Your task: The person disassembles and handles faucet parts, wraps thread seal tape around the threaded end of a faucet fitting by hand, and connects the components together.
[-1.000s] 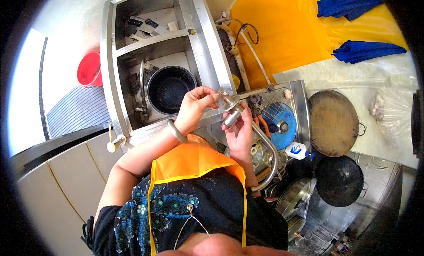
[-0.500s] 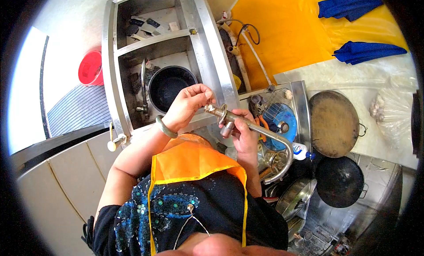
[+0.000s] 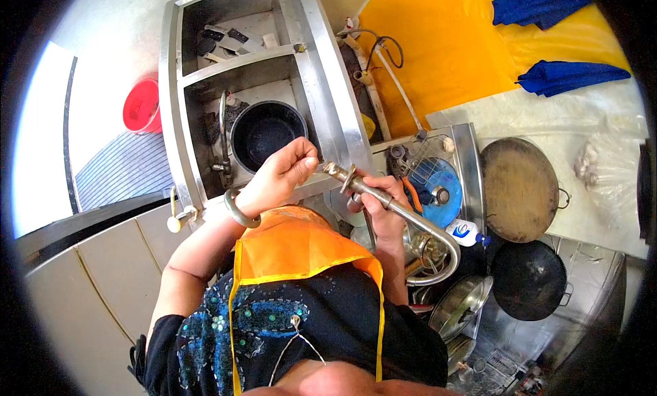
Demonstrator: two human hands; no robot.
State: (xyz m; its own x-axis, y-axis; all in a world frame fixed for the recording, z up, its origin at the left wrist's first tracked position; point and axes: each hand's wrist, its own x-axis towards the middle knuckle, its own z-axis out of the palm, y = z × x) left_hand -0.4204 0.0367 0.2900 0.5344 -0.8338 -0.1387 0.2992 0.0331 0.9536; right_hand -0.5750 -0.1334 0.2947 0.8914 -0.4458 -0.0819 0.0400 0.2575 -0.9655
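Observation:
A metal faucet [image 3: 410,218] with a long curved spout lies slanted in my right hand [image 3: 384,203], whose fingers are wrapped round its body near the valve. Its inlet end, with whitish, rusty-looking residue, points toward my left hand [image 3: 291,169]. My left hand is closed in a pinch just left of that end, apart from it; what the fingertips hold, if anything, is too small to make out. A bangle [image 3: 241,208] circles my left wrist. Beneath the hands is the steel sink's front edge.
A black pot [image 3: 268,133] stands in the near basin beside another faucet [image 3: 223,143]. To the right are a blue plate [image 3: 443,191], orange-handled tool [image 3: 413,193], white bottle [image 3: 464,232], wooden board [image 3: 519,184] and black pan [image 3: 527,280]. A red bucket [image 3: 142,107] is at left.
My left hand has drawn left and down, away from the faucet's inlet end, and turned with its fingers closed. The faucet has shifted slightly right and down in my right hand.

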